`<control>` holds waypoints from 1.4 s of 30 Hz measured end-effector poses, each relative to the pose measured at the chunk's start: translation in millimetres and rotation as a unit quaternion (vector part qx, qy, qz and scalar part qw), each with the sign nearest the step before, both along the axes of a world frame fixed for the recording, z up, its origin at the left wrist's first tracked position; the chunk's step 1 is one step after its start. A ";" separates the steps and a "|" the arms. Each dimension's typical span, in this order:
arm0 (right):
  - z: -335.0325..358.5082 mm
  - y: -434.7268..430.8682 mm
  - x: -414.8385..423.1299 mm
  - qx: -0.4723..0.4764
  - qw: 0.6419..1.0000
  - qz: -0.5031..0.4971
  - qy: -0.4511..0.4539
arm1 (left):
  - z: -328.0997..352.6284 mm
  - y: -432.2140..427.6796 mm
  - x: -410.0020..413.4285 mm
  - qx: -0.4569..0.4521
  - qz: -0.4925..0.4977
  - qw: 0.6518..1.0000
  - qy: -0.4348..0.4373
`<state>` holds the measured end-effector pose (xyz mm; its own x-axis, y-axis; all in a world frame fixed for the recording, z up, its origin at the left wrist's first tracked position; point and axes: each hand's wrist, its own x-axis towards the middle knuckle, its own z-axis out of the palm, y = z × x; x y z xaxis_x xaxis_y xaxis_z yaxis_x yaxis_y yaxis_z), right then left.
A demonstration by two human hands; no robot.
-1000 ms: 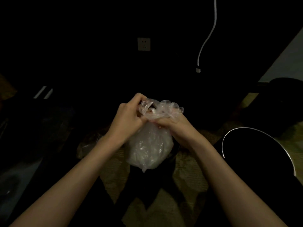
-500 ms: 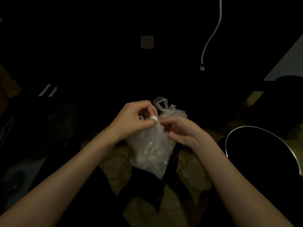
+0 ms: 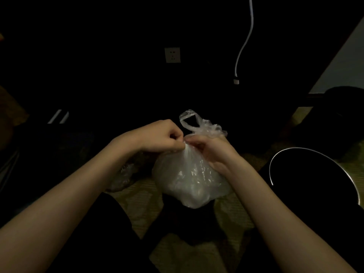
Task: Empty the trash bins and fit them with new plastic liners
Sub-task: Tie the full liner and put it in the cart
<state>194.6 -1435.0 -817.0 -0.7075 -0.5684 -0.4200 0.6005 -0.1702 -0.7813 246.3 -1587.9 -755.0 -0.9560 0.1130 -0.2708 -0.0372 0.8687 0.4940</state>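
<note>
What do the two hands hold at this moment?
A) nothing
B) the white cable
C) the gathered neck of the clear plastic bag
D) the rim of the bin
C: the left hand and the right hand both pinch the plastic bag at its neck; the cable and the bin are untouched.

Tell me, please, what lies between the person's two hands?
In the head view, the gathered neck of the clear plastic bag lies between the left hand and the right hand; both pinch it there.
</note>
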 end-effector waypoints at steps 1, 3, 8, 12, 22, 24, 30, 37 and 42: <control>0.4 -0.2 0.7 0.006 1.000 -0.005 0.017 | 2.3 0.0 -2.2 0.035 0.011 0.998 -0.049; 0.6 0.1 0.7 0.014 0.999 -0.018 0.050 | 3.2 -1.0 -6.3 0.115 0.039 0.983 -0.136; 4.1 1.0 -2.2 0.021 0.997 -0.042 0.062 | -7.4 -4.8 -11.4 0.331 0.184 0.901 -0.214; -0.9 3.3 -5.1 0.063 0.987 -0.102 0.105 | -15.9 7.6 -8.3 0.459 0.325 0.800 -0.209; -3.6 12.6 -8.4 0.142 0.931 -0.075 0.328 | -24.8 20.5 -2.6 0.524 0.429 0.728 -0.100; -3.0 12.6 -4.3 0.163 0.917 -0.046 0.360 | -25.0 19.0 -2.2 0.540 0.432 0.716 -0.095; -0.8 17.8 14.3 0.287 0.731 0.054 0.617 | -25.9 15.6 2.4 0.526 0.392 0.750 -0.091; 6.3 17.1 18.7 0.188 0.838 -0.005 0.512 | -31.5 13.9 6.7 0.451 0.387 0.804 -0.025; -0.4 25.6 2.4 0.190 0.887 -0.029 0.419 | -35.1 9.4 11.9 0.426 0.351 0.833 -0.041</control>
<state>196.9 -1409.4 -817.4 -0.8854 -0.4506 0.1143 -0.2198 0.1890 -0.9571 258.1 -1578.5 -790.1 -0.8492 -0.2821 -0.4464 -0.4527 -0.0463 0.8905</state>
